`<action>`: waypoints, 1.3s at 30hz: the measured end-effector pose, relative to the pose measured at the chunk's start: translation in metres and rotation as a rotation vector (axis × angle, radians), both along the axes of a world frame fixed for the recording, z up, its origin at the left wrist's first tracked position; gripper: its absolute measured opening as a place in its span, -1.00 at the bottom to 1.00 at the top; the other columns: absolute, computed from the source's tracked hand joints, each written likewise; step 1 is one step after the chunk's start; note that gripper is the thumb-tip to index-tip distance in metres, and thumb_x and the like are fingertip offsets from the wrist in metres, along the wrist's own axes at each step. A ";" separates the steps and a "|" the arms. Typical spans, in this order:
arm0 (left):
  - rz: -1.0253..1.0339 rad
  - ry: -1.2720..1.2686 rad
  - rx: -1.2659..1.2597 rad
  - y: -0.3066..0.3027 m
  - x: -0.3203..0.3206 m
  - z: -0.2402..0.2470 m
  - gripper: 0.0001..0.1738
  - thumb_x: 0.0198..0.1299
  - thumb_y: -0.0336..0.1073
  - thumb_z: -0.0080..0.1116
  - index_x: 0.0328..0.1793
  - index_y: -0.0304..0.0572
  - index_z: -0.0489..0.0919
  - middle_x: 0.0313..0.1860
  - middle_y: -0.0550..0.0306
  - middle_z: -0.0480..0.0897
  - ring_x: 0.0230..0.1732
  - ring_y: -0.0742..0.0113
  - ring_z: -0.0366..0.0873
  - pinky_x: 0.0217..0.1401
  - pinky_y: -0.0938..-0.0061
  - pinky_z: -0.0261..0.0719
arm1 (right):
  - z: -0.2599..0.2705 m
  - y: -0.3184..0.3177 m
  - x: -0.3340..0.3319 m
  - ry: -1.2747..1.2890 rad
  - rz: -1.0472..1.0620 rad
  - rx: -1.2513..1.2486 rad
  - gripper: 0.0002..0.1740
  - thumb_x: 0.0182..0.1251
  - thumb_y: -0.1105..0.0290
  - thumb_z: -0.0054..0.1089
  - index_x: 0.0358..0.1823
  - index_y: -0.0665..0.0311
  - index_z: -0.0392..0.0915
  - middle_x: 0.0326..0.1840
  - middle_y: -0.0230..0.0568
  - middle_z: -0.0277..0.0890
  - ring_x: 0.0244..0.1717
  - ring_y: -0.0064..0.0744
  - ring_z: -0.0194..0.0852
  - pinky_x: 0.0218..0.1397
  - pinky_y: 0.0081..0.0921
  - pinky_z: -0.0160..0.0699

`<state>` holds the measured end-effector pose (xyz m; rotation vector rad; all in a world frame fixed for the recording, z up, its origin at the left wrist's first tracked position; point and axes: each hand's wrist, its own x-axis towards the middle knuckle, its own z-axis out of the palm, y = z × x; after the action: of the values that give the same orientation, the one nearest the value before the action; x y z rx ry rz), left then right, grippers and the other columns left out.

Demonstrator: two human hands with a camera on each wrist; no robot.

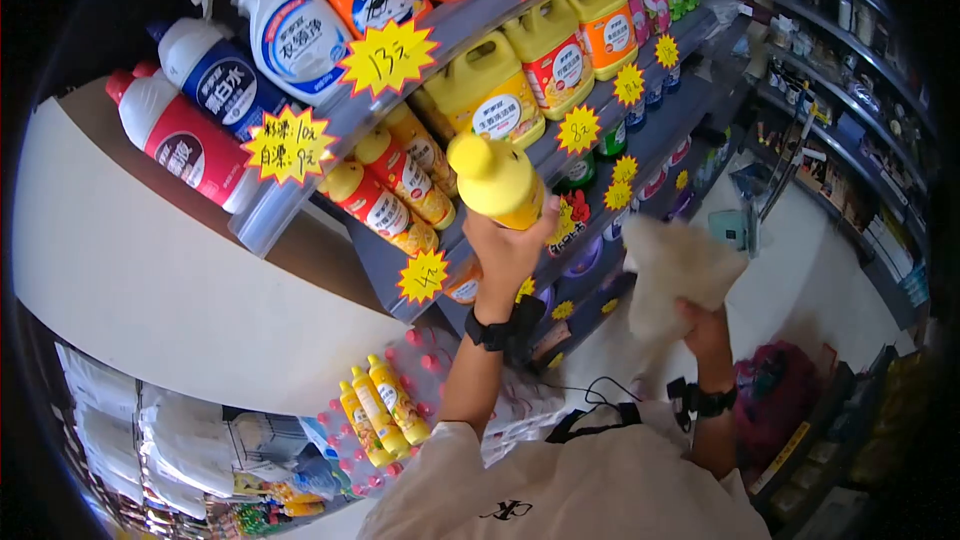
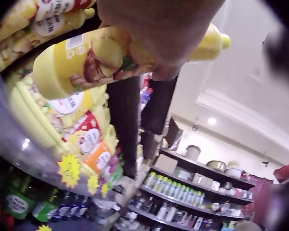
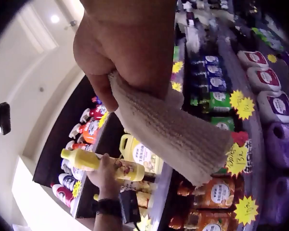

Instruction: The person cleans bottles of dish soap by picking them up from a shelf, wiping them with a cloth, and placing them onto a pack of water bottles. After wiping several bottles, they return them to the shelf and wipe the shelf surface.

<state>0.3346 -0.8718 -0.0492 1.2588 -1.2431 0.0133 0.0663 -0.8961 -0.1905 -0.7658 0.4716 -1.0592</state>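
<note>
My left hand (image 1: 508, 252) grips a yellow bottle (image 1: 492, 180) around its body, its cap end toward the head camera. In the left wrist view the bottle (image 2: 53, 67) lies sideways across the hand (image 2: 159, 29). The right wrist view shows that bottle (image 3: 82, 159) and the left hand (image 3: 105, 174) wrapped round it. My right hand (image 1: 706, 328) pinches a beige cloth (image 1: 685, 275), which spreads out above the fingers in the head view. From the right hand (image 3: 127, 53) the ribbed cloth (image 3: 168, 130) hangs down in the right wrist view.
Beside the left hand, a shelf edge (image 1: 455, 25) with star-shaped price tags carries large yellow jugs (image 1: 487, 90). Similar yellow bottles (image 1: 380, 205) stand on the level below. Several yellow bottles (image 1: 385, 410) lie on wrapped red-capped bottles at lower left. Another shelf (image 1: 850, 100) stands across the aisle.
</note>
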 end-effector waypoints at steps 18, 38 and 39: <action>-0.765 1.304 0.403 0.109 -0.040 -0.072 -0.31 0.29 0.29 -0.31 0.02 -0.25 0.42 -0.24 -0.04 0.58 -0.32 0.15 0.60 -0.30 0.34 0.60 | 0.104 0.066 0.076 0.469 0.539 -1.757 -0.17 0.24 -0.37 -0.46 0.15 0.09 0.50 0.20 -0.58 0.42 0.40 -0.34 0.13 0.51 -0.17 -0.32; -0.760 1.316 0.414 0.125 -0.034 -0.074 -0.39 0.35 0.20 -0.31 0.12 -0.19 0.38 -0.13 0.02 0.57 -0.18 0.21 0.58 -0.17 0.34 0.59 | 0.147 0.018 0.124 0.405 0.058 -1.505 -0.32 0.04 -0.16 0.01 0.00 0.24 0.56 0.09 -0.16 0.47 0.21 -0.23 0.37 0.40 -0.13 -0.06; -0.751 1.317 0.411 0.126 -0.033 -0.074 -0.40 0.35 0.20 -0.31 0.13 -0.19 0.38 -0.12 0.02 0.56 -0.18 0.21 0.58 -0.17 0.34 0.59 | 0.148 0.025 0.126 0.387 0.036 -1.406 -0.25 0.05 -0.23 -0.05 0.01 0.28 0.55 0.13 -0.15 0.45 0.26 -0.23 0.33 0.43 -0.11 -0.10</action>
<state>0.3021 -0.7456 -0.1232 0.7349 -0.4411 -1.4359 0.1926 -0.8710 -0.0425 -2.2290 -0.0565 -1.1280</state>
